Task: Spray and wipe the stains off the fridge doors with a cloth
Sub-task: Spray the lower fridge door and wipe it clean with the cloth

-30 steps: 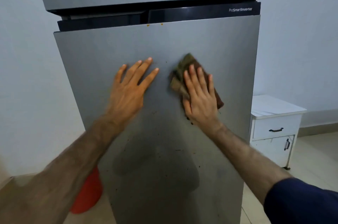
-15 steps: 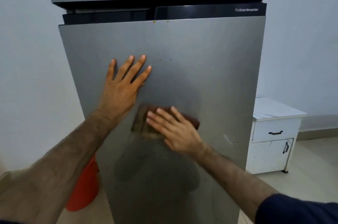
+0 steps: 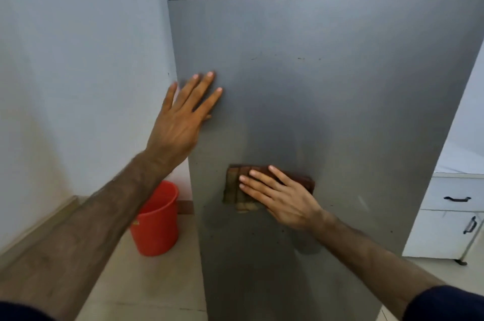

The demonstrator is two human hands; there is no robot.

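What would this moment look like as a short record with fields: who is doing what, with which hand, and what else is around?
activity: wiping the lower fridge door
right hand: flat, fingers spread, pressing a brown cloth against the door
left hand: open, palm on the door near its left edge, holding nothing
cloth: folded, partly under the right hand
marks on the door: small specks near the top edge and across the middle
beside the fridge: red bucket on the floor to the left, white cabinet to the right
spray bottle: not in view
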